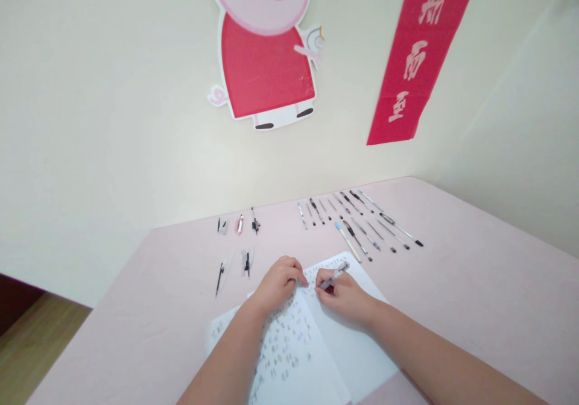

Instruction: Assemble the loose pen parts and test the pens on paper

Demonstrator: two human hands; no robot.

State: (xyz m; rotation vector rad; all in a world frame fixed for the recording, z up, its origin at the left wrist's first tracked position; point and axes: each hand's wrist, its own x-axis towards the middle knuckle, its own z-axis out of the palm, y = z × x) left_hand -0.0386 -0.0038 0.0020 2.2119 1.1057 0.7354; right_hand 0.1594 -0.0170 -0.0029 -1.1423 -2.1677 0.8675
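Pale pink, the bench (470,272) bore an open notebook (357,351) with handwriting. The right grip (342,295) was closed around a pen (337,274), its barrel slanting up between thumb and fingers over the page. The left grip (279,281) rested on the notebook just beside it, fingers bent; whether it pinched paper, I could not tell. Beyond lay more pens (357,240).

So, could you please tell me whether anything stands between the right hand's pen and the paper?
Nothing visible stands between the pen and the paper; the left hand rests beside, not under, the pen.
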